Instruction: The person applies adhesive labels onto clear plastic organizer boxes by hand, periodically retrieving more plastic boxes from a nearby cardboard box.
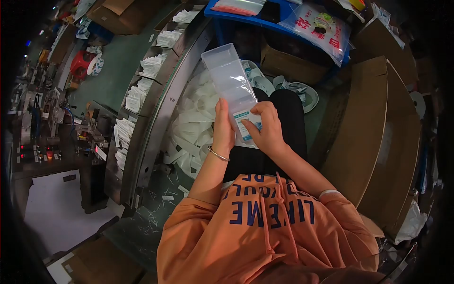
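My left hand (223,128) grips the left edge of a long clear plastic pouch (229,78) that sticks up and away from me over my lap. My right hand (266,130) pinches the pouch's near end, its fingers on a small white packet with blue print (243,117) inside the pouch. A thin bracelet sits on my left wrist. Both hands are close together, above my black trousers.
A conveyor (158,61) with compartments of white packets runs along my left. Loose white strips (194,125) lie heaped on the floor. A large cardboard box (378,137) stands at my right; a blue crate (283,23) with printed bags sits ahead. Machinery (42,123) is at far left.
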A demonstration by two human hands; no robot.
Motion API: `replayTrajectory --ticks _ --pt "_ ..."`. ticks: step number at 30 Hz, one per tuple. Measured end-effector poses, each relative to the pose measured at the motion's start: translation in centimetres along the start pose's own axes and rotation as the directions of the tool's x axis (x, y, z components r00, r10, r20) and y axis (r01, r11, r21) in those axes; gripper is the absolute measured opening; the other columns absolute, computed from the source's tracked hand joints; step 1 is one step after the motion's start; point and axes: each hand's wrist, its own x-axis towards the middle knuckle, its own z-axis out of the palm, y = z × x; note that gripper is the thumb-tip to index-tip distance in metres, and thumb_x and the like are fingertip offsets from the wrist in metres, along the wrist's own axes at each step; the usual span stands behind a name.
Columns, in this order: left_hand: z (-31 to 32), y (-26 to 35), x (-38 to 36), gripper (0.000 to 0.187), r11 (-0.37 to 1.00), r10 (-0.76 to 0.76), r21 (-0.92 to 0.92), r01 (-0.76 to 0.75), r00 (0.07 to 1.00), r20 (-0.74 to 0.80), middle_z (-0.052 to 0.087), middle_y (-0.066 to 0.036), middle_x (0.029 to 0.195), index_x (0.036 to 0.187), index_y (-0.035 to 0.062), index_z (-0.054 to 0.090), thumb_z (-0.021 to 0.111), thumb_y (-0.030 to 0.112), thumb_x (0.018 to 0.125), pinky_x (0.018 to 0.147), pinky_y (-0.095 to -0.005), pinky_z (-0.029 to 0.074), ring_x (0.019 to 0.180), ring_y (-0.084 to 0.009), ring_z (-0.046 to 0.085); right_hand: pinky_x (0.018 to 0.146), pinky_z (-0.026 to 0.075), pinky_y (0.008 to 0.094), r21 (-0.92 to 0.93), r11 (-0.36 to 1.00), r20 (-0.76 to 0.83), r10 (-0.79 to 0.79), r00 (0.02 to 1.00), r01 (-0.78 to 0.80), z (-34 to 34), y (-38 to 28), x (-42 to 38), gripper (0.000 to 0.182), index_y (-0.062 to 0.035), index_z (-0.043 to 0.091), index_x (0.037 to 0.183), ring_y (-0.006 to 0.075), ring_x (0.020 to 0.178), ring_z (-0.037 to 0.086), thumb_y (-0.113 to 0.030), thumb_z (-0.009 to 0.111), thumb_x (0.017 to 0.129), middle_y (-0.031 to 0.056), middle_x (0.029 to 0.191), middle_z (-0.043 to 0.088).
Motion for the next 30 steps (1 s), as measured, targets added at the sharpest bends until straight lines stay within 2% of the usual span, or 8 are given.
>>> replayTrajectory --ticks 7,9,25,28,30 --pt "0.2 0.0 -0.1 0.056 1.000 0.002 -0.008 -0.002 1.000 0.001 0.045 -0.009 0.125 0.132 0.0055 0.034 0.039 0.047 0.096 0.097 -0.0328 0.036 0.114 -0.0185 0.045 0.073 0.042 0.0338 -0.035 0.999 0.007 -0.016 1.000 0.016 -0.1 0.0 0.1 0.037 -0.0018 0.049 0.096 0.0275 0.083 0.052 -0.004 0.073 0.068 0.0119 0.090 0.051" --pt "0.4 -0.1 -0.1 0.056 1.000 0.007 -0.014 -0.007 0.999 -0.041 0.050 -0.006 0.125 0.130 0.0060 0.042 0.039 0.050 0.095 0.098 -0.0334 0.036 0.114 -0.0200 0.047 0.073 0.041 0.0339 -0.044 0.999 0.017 -0.005 1.000 0.005 0.0 0.0 0.1 0.036 -0.0020 0.049 0.095 0.0272 0.083 0.052 -0.004 0.073 0.068 0.0116 0.090 0.052" --pt "0.8 0.0 -0.5 0.053 0.999 0.042 -0.024 -0.044 0.997 -0.066 0.051 -0.005 0.122 0.128 0.0070 0.045 0.042 0.048 0.094 0.096 -0.0330 0.037 0.111 -0.0189 0.048 0.072 0.037 0.0333 -0.095 0.995 0.016 -0.021 1.000 0.023 -0.1 -0.5 0.1 0.037 -0.0024 0.049 0.095 0.0263 0.084 0.052 -0.002 0.072 0.066 0.0099 0.090 0.052" --pt "1.0 0.0 -0.7 0.052 0.997 0.071 -0.001 -0.071 0.995 -0.070 0.052 -0.005 0.121 0.128 0.0070 0.043 0.043 0.046 0.095 0.095 -0.0329 0.037 0.110 -0.0186 0.048 0.075 0.035 0.0354 -0.162 0.987 0.022 0.005 1.000 -0.001 -0.4 -1.2 0.0 0.033 -0.0051 0.053 0.093 0.0260 0.087 0.051 -0.007 0.073 0.067 0.0085 0.091 0.053" --pt "1.2 0.1 -0.8 0.050 0.994 0.108 0.015 -0.107 0.993 -0.056 0.051 -0.006 0.122 0.129 0.0068 0.041 0.041 0.045 0.096 0.095 -0.0326 0.039 0.110 -0.0178 0.049 0.080 0.033 0.0374 -0.347 0.938 0.020 0.036 0.999 -0.027 -0.8 -1.7 -0.1 0.028 -0.0091 0.057 0.091 0.0256 0.093 0.051 -0.013 0.072 0.068 0.0096 0.104 0.054"
